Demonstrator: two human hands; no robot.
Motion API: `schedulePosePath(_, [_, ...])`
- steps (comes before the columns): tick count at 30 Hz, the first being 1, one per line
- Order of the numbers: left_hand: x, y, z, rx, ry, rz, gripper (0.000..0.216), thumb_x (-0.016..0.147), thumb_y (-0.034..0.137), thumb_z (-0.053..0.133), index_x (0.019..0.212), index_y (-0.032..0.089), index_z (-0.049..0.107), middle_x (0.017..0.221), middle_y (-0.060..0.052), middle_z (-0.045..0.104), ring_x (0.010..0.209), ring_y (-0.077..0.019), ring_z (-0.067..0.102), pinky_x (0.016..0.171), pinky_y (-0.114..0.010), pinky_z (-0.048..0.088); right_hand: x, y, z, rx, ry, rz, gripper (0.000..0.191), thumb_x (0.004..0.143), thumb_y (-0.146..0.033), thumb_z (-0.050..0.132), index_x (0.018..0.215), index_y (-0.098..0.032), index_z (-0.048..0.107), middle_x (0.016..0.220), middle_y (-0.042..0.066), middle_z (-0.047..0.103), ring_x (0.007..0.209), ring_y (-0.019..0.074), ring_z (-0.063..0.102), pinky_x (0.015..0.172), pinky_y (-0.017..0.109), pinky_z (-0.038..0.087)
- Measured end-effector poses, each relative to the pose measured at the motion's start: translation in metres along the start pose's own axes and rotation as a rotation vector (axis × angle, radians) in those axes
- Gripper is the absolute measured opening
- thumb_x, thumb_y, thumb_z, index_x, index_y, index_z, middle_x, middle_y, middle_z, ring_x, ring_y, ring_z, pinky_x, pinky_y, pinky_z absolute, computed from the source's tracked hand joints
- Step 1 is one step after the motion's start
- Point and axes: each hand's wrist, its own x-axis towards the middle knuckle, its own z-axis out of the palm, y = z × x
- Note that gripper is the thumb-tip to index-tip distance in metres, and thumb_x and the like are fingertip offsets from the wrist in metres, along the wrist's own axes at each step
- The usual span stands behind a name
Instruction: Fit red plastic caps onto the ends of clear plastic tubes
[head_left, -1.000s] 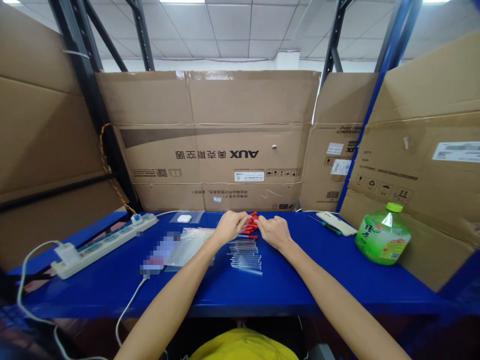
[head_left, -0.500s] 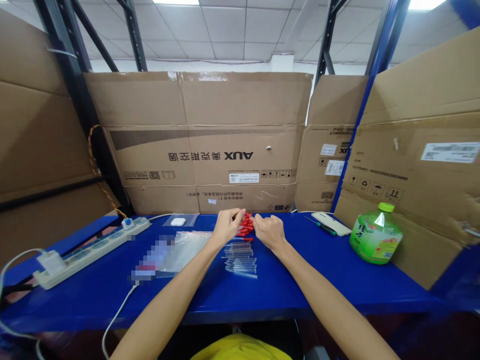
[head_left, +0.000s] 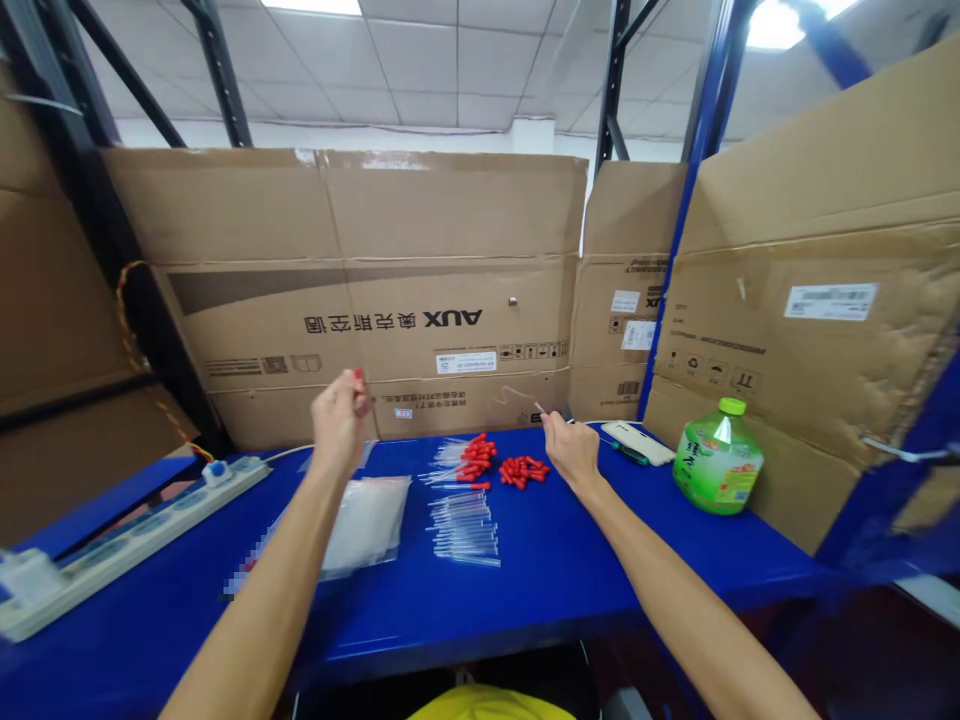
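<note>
Cardboard panels [head_left: 390,210] stand behind a blue table [head_left: 555,570]. At the right of the frame, a green-capped bottle [head_left: 718,460] stands upright; left of centre lies a clear bag [head_left: 372,522], its contents unclear. The left hand [head_left: 341,415], raised left of centre, pinches a red cap [head_left: 358,374]; the right hand [head_left: 570,447], curled right of centre, grips a thin pale tube [head_left: 539,407]. Clear tubes [head_left: 465,530], red-capped tubes [head_left: 475,459] and loose red caps [head_left: 523,471] lie mid-frame.
</note>
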Motion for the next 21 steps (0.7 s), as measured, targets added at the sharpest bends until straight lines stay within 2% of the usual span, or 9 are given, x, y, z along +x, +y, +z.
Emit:
schedulePosePath(2, [-0.007,-0.009,0.003,0.104,-0.105,-0.060,0.044,0.080,0.057,0.073,0.073,0.015,0.061,0.059,0.004,0.044,0.054,-0.0074,0.036,0.051,-0.019,0.029,-0.001,-0.003,-0.002,0.049,-0.002,-0.088,0.050,0.109,-0.040,0.029,0.086,-0.017,0.068,0.064,0.007,0.068,0.057,0.0155,0.054,0.061,0.031,0.019])
schedulePosePath(5, [-0.031,-0.031,0.017,0.275,-0.208,-0.165,0.046,0.079,0.060,0.072,0.087,0.015,0.072,0.069,0.000,0.056,0.062,-0.0107,0.047,0.056,-0.021,0.035,-0.005,-0.025,-0.003,0.202,-0.058,-0.330,0.048,0.109,-0.037,0.031,0.085,-0.017,0.067,0.070,0.006,0.068,0.066,0.0159,0.055,0.066,0.031,0.026])
schedulePosePath(7, [-0.040,-0.042,0.023,0.367,-0.204,-0.193,0.044,0.074,0.056,0.077,0.091,0.016,0.074,0.070,0.001,0.058,0.062,-0.0109,0.046,0.055,-0.021,0.034,-0.007,-0.041,-0.005,0.327,-0.082,-0.426,0.047,0.109,-0.035,0.030,0.089,-0.018,0.068,0.079,0.007,0.069,0.074,0.0167,0.056,0.071,0.031,0.029])
schedulePosePath(9, [-0.037,-0.046,0.026,0.378,-0.158,-0.236,0.042,0.070,0.052,0.081,0.090,0.016,0.074,0.071,0.001,0.058,0.061,-0.0097,0.045,0.054,-0.021,0.032,-0.006,-0.051,-0.008,0.441,-0.088,-0.452,0.045,0.109,-0.036,0.030,0.096,-0.019,0.070,0.087,0.007,0.068,0.083,0.0181,0.056,0.076,0.031,0.031])
schedulePosePath(14, [-0.012,-0.051,0.038,0.099,-0.039,-0.531,0.044,0.060,0.046,0.086,0.080,0.017,0.060,0.061,0.008,0.046,0.049,-0.0053,0.039,0.048,-0.019,0.027,0.012,-0.072,-0.014,0.756,-0.162,-0.345,0.033,0.107,-0.039,0.041,0.110,-0.024,0.070,0.094,0.004,0.069,0.091,0.0187,0.057,0.081,0.032,0.033])
schedulePosePath(16, [-0.008,-0.058,0.046,0.057,0.051,-0.553,0.041,0.063,0.043,0.083,0.077,0.018,0.053,0.060,0.008,0.046,0.049,-0.0055,0.043,0.048,-0.019,0.028,0.017,-0.083,-0.011,0.936,-0.232,-0.238,0.028,0.105,-0.039,0.046,0.105,-0.023,0.069,0.091,0.003,0.069,0.087,0.0175,0.059,0.081,0.031,0.036])
schedulePosePath(18, [-0.012,-0.068,0.050,0.075,0.160,-0.542,0.037,0.069,0.042,0.078,0.080,0.019,0.052,0.065,0.006,0.053,0.051,-0.0066,0.048,0.049,-0.018,0.030,0.016,-0.092,-0.005,1.165,-0.320,-0.127,0.024,0.101,-0.041,0.051,0.101,-0.021,0.065,0.084,0.000,0.066,0.076,0.0155,0.058,0.075,0.028,0.040])
schedulePosePath(20, [-0.021,-0.078,0.050,0.131,0.186,-0.516,0.034,0.072,0.041,0.075,0.085,0.019,0.053,0.073,0.003,0.062,0.055,-0.0076,0.052,0.050,-0.019,0.031,0.009,-0.098,0.002,1.353,-0.416,-0.069,0.023,0.093,-0.044,0.063,0.095,-0.020,0.063,0.077,-0.002,0.063,0.068,0.0137,0.056,0.068,0.026,0.041])
schedulePosePath(21, [-0.025,-0.082,0.049,0.167,0.156,-0.533,0.033,0.071,0.040,0.076,0.086,0.019,0.055,0.077,0.001,0.065,0.056,-0.0082,0.053,0.050,-0.019,0.031,0.004,-0.099,0.006,1.394,-0.486,-0.068,0.025,0.087,-0.044,0.069,0.089,-0.020,0.062,0.072,-0.003,0.062,0.065,0.0129,0.054,0.064,0.025,0.041])
